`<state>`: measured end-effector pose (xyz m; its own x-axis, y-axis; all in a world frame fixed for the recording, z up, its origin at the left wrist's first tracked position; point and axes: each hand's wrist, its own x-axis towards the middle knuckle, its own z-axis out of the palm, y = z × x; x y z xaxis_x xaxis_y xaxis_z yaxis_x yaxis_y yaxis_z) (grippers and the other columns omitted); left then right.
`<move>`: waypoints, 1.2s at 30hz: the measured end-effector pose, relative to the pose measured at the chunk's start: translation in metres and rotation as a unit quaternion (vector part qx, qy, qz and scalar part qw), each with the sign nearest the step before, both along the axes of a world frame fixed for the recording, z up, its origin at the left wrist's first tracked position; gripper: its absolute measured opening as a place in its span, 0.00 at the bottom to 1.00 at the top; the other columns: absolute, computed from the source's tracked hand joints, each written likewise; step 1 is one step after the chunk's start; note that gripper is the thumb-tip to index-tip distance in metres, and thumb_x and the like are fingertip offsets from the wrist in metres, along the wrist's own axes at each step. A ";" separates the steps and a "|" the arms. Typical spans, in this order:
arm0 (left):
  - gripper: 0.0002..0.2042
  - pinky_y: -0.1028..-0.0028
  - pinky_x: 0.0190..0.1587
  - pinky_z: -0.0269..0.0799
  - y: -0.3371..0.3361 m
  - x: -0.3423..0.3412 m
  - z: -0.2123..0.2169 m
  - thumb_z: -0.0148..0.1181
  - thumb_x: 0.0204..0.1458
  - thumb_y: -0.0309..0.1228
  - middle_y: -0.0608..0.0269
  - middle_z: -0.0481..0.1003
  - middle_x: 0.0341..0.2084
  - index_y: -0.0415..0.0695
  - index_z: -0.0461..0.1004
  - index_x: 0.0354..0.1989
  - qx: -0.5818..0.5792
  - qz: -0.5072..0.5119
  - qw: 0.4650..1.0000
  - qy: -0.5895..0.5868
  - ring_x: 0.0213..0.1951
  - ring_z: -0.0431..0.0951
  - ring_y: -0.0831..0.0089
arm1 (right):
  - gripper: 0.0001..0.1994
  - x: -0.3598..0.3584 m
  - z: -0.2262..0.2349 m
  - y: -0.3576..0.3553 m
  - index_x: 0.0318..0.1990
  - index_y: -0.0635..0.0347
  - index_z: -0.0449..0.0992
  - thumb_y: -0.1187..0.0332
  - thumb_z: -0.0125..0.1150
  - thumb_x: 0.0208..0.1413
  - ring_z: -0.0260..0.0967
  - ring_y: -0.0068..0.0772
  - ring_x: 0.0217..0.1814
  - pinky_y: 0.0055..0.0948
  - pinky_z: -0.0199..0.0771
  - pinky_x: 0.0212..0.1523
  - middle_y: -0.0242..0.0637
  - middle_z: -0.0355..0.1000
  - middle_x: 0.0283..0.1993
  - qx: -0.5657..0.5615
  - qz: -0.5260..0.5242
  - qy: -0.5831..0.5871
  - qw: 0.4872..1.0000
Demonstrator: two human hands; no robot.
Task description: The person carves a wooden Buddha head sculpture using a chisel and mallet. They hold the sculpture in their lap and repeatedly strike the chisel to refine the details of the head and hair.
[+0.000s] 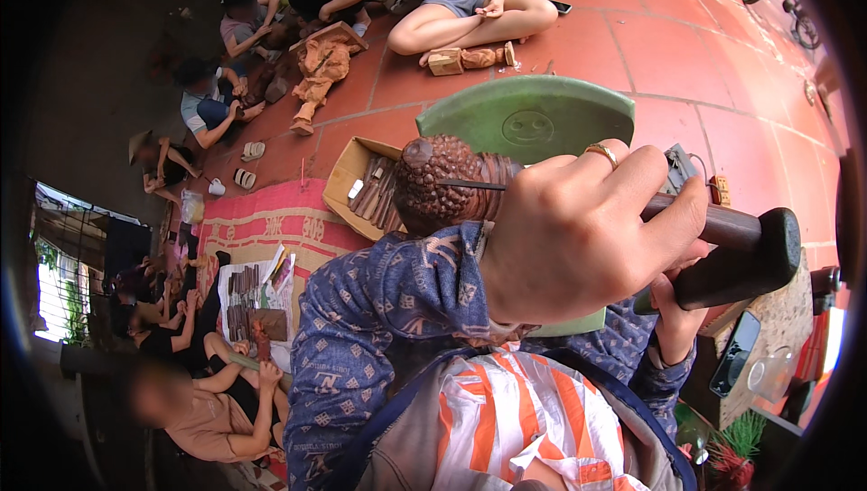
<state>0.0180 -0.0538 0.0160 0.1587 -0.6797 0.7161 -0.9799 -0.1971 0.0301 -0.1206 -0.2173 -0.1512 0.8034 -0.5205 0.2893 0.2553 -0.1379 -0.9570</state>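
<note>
Left hand (pixel 578 233) is wrapped tight round a thin dark metal chisel (pixel 470 185), tip set vs. the brown carved wooden head w/ knobbly curls (pixel 438 186), which rests on the lap, prob. to steady it. Right hand (pixel 675 310), mostly hidden behind, is clenched on a dark wooden mallet (pixel 736 252) held level beside the chisel's butt. Green plastic board (pixel 528 116) lies on the red tile floor (pixel 686 66) beyond.

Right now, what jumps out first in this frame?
The left hand, ring on one finger, dominates the centre, gripping a dark wooden mallet that sticks out to the right. Just behind it sits a knobbly brown carved wooden head against a green board. People sit carving on the red tile floor beyond.
</note>
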 end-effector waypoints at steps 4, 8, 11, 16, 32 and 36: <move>0.18 0.74 0.22 0.70 0.000 0.000 -0.001 0.65 0.40 0.40 0.64 0.67 0.23 0.42 0.78 0.38 -0.014 -0.005 1.000 0.003 0.24 0.72 0.70 | 0.13 -0.003 0.012 0.001 0.46 0.64 0.67 0.72 0.57 0.53 0.56 0.14 0.21 0.15 0.53 0.21 0.27 0.64 0.26 0.078 0.028 0.010 0.996; 0.18 0.74 0.21 0.70 -0.005 0.002 -0.001 0.66 0.40 0.40 0.64 0.66 0.23 0.42 0.77 0.38 -0.068 -0.016 0.998 0.006 0.23 0.72 0.70 | 0.12 0.002 0.024 -0.002 0.43 0.65 0.66 0.72 0.54 0.51 0.52 0.14 0.18 0.16 0.50 0.19 0.25 0.59 0.22 0.122 0.013 -0.055 0.991; 0.18 0.74 0.20 0.69 -0.008 0.004 -0.002 0.65 0.41 0.40 0.64 0.66 0.23 0.42 0.77 0.38 -0.090 -0.020 0.996 0.010 0.22 0.71 0.71 | 0.11 0.005 0.033 -0.013 0.42 0.66 0.67 0.71 0.54 0.53 0.50 0.13 0.18 0.16 0.49 0.19 0.25 0.57 0.22 0.126 0.078 -0.103 0.983; 0.18 0.74 0.19 0.69 -0.007 0.002 0.001 0.65 0.42 0.41 0.65 0.65 0.23 0.43 0.76 0.39 -0.083 -0.016 0.996 0.013 0.21 0.71 0.71 | 0.11 0.006 0.037 -0.013 0.42 0.66 0.68 0.70 0.53 0.54 0.50 0.12 0.18 0.16 0.48 0.19 0.24 0.57 0.22 0.130 0.040 -0.105 0.985; 0.19 0.74 0.19 0.69 -0.006 0.004 0.003 0.67 0.40 0.40 0.65 0.65 0.24 0.45 0.76 0.40 -0.082 0.003 0.996 0.022 0.22 0.71 0.71 | 0.09 0.011 0.050 -0.028 0.28 0.60 0.62 0.78 0.58 0.48 0.55 0.20 0.19 0.20 0.56 0.21 0.32 0.61 0.22 -0.017 0.000 0.008 1.000; 0.19 0.74 0.20 0.69 -0.005 0.004 0.004 0.68 0.39 0.39 0.66 0.66 0.24 0.45 0.77 0.39 -0.082 -0.005 0.996 0.023 0.22 0.72 0.71 | 0.11 0.005 0.029 -0.036 0.42 0.62 0.69 0.72 0.58 0.51 0.58 0.15 0.22 0.16 0.57 0.23 0.27 0.66 0.29 -0.065 0.007 0.014 0.998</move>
